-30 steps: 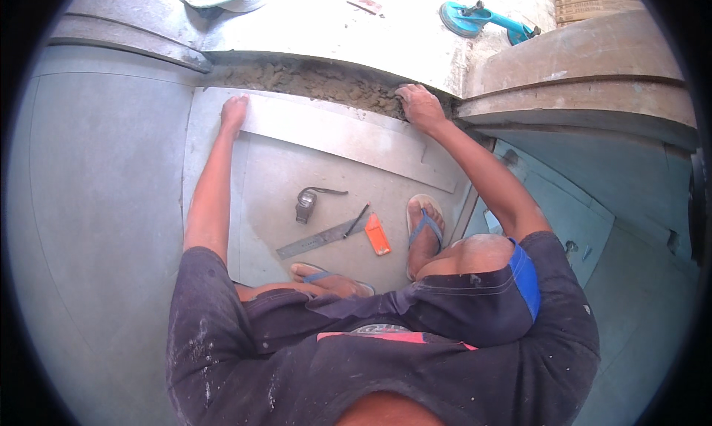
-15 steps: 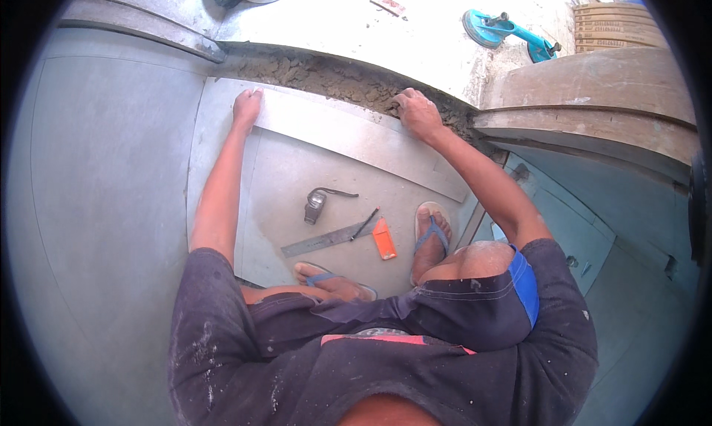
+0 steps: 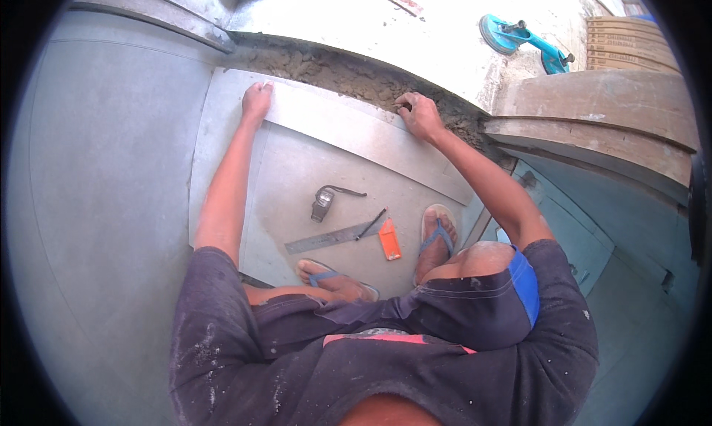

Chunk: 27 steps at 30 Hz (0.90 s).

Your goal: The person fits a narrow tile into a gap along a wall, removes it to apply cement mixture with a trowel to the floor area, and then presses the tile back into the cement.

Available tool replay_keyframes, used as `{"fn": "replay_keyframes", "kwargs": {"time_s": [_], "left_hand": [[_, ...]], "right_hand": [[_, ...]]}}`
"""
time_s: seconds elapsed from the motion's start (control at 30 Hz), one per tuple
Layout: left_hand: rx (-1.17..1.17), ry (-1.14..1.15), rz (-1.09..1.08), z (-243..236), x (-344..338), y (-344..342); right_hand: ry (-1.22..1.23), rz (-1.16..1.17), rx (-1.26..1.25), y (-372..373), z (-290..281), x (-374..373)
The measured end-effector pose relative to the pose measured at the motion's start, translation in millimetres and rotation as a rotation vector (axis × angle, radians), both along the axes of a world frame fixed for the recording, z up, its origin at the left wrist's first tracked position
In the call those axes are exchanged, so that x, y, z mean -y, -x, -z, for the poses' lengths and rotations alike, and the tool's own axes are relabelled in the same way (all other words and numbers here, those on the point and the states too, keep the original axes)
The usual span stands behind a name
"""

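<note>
Together, left hand [image 3: 256, 99] and right hand [image 3: 420, 114] — two — grip one tile strip [image 3: 348, 125].

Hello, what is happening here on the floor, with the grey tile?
A person squats on the floor and holds a narrow grey tile strip with both hands. The left hand presses its left end, the right hand grips its far edge, next to a bed of rough mortar. The strip lies across a larger grey tile. On that tile, near the feet, lie a metal ruler, an orange cutter and a small metal tool. A blue suction lifter rests farther away.
</note>
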<state>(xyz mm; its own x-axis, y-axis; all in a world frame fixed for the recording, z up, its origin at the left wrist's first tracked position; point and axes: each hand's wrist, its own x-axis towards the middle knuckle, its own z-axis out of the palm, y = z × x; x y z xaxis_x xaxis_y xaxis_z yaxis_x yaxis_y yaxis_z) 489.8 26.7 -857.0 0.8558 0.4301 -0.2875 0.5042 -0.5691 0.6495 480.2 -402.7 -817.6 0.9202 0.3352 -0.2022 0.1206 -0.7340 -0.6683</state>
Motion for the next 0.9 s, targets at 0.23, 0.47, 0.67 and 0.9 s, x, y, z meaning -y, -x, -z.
{"fn": "replay_keyframes", "kwargs": {"time_s": [0.23, 0.47, 0.67, 0.9], "left_hand": [[-0.05, 0.085, 0.027, -21.4, 18.9, 0.4], [-0.027, 0.003, 0.016, -3.9, 4.4, 1.9], [-0.081, 0.08, 0.032, -6.1, 9.7, -1.6], [-0.036, 0.079, 0.009, -8.1, 7.8, 1.8]], "right_hand": [[0.025, 0.085, -0.03, -5.4, 3.6, -4.9], [0.156, -0.096, 0.072, -10.0, -10.7, -26.1], [0.262, -0.215, 0.047, -11.4, 8.5, -25.4], [0.128, -0.019, 0.048, 2.5, -32.0, -8.8]]}}
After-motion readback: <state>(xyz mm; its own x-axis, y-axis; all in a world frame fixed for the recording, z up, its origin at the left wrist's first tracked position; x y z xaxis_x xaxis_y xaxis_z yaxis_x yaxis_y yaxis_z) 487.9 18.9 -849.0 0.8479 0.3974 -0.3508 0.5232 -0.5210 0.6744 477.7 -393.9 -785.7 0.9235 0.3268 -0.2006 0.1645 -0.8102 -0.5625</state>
